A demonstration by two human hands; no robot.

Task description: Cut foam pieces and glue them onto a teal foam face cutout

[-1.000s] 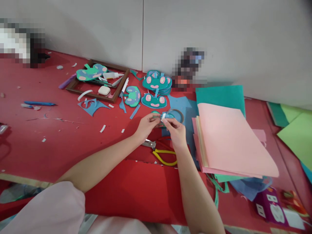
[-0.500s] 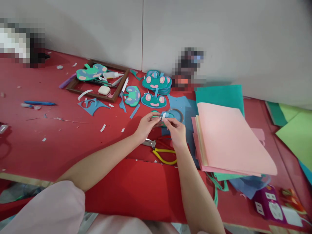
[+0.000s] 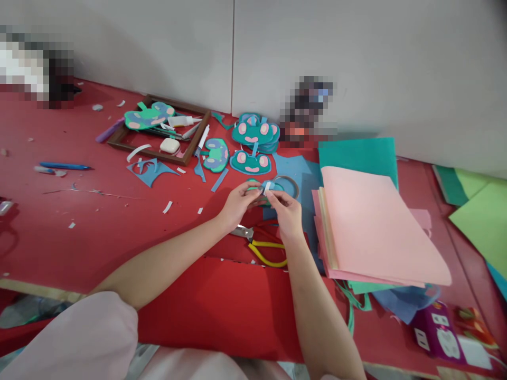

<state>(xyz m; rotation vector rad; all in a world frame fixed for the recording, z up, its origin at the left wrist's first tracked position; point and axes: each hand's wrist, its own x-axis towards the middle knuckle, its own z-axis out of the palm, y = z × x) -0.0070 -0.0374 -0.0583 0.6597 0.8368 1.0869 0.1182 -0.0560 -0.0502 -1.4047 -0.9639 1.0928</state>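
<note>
My left hand (image 3: pixel 238 205) and my right hand (image 3: pixel 285 210) meet near the middle of the red table. Between their fingertips is a small white strip (image 3: pixel 267 187) with a bit of blue felt beside it. My right fingers pinch the strip; my left fingers are closed at its left, on something too small to make out. A green felt piece and a grey tape ring (image 3: pixel 292 186) lie just behind the hands. Scissors with yellow handles (image 3: pixel 267 253) rest below them. A teal felt face with pink eyes (image 3: pixel 250 162) lies beyond, in front of a stack of similar ones (image 3: pixel 255 132).
A brown wooden frame (image 3: pixel 158 153) with glue, tools and a white case stands back left. Pink and teal felt sheets (image 3: pixel 380 227) are piled at right. Blue scraps (image 3: pixel 152 173) and a blue pen (image 3: pixel 65 166) lie left. A purple box (image 3: pixel 438 332) sits front right.
</note>
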